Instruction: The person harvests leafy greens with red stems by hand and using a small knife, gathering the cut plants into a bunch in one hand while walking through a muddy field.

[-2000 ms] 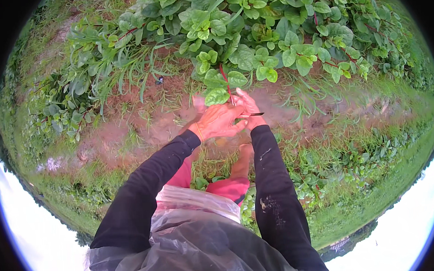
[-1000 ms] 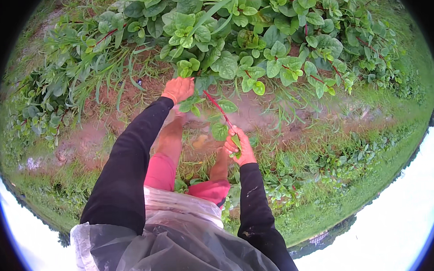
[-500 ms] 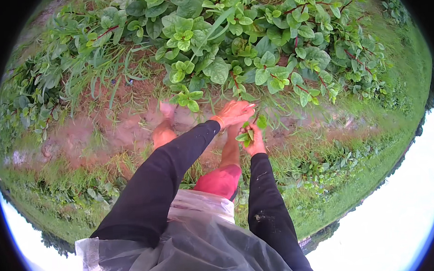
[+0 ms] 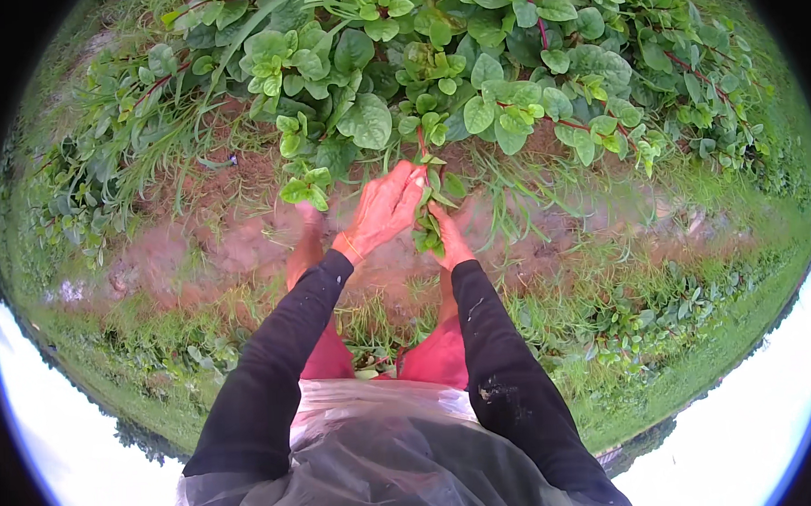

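We look down past black sleeves [image 4: 271, 376] at two bare hands close together in front of a row of leafy green plants [image 4: 364, 124]. The right hand [image 4: 455, 239] is closed around a bunch of leaves [image 4: 428, 240], which shows mostly between the two hands. The left hand [image 4: 387, 209], with a thin yellowish band [image 4: 352, 246] at its wrist, reaches forward to a red stem [image 4: 421, 142] at the near edge of the row; we cannot tell whether its fingers grip that stem. Around the hands we see brown soil [image 4: 220, 247] and tufts of grass [image 4: 530, 207]. Nearer us are pink shorts [image 4: 435, 356] and a see-through plastic sheet [image 4: 396, 452] covering the wearer's front.
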Demonstrator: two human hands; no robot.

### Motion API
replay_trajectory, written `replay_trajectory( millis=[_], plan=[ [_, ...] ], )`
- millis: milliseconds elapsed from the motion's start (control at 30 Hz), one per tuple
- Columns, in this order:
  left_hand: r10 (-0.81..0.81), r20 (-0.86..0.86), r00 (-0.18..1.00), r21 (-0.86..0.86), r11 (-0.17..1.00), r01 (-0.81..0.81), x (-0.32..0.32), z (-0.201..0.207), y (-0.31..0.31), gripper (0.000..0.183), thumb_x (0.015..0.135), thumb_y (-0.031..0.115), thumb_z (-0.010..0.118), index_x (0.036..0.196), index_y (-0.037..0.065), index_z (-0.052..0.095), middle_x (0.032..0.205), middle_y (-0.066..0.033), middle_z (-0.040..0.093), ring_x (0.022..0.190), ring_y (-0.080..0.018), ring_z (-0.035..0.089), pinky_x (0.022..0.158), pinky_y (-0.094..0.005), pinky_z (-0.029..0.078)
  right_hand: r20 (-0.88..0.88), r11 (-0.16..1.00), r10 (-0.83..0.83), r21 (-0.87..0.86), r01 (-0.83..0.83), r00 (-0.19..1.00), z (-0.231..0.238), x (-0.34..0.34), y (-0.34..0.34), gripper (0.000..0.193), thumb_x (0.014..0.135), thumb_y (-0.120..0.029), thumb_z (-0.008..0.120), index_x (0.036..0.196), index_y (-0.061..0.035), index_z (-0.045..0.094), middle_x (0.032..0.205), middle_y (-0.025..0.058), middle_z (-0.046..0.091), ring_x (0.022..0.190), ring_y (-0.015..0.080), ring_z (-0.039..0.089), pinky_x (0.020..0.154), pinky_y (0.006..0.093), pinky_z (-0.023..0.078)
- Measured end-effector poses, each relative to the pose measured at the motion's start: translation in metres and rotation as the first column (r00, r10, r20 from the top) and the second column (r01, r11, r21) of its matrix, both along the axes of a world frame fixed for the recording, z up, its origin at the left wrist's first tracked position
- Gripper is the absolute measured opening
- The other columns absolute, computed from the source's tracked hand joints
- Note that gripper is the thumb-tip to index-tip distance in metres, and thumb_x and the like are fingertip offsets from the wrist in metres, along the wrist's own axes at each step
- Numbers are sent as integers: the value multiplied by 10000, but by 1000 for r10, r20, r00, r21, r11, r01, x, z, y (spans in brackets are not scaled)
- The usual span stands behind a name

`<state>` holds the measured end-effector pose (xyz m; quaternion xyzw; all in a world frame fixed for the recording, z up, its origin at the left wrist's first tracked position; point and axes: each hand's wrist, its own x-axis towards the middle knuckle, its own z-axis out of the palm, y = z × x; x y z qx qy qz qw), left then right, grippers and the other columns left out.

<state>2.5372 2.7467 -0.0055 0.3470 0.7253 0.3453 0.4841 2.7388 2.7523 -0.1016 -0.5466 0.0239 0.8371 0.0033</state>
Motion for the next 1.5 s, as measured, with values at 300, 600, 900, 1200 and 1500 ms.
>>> replay_trajectory(
  millis=[300,600,900,1200,1500],
  plan=[
    [-624,-198,756,-616,679,399,-73,-162,-24,370,924,372,482,937,8,547,755,-209,622,713,-371,641,684,-481,466,-153,996,54,73,-43,987,-1,-19,-19,336,937,-445,585,948,-112,536,768,29,573,701,147,599,621,309,501],
    [-254,-589,767,-35,956,291,23,1,184,351,892,353,542,1070,50,524,785,-174,620,735,-382,630,657,-454,488,-15,880,-420,-252,403,907,14,65,-6,346,879,-464,653,923,-130,575,808,80,643,764,226,640,649,376,535],
    [-299,-193,934,17,951,308,82,-45,89,170,799,80,540,948,8,502,848,-231,581,751,-446,583,612,-509,448,-218,897,-440,-133,420,871,-45,51,93,347,906,-441,600,1112,-164,637,1066,51,676,971,228,642,848,425,521],
    [-336,22,942,-44,941,337,53,-21,87,211,874,144,526,1034,8,548,843,-203,591,712,-408,574,625,-445,460,-49,901,-429,-95,424,902,-60,35,70,368,942,-407,580,1170,-119,596,1060,51,659,911,199,637,753,367,543],
    [-445,-433,784,351,718,601,14,-69,165,180,860,195,536,905,22,560,746,-170,593,677,-379,600,588,-440,475,-249,979,-204,-25,204,947,-53,53,103,291,900,-381,644,1022,-119,612,873,47,654,761,212,643,686,434,541]
  ],
)
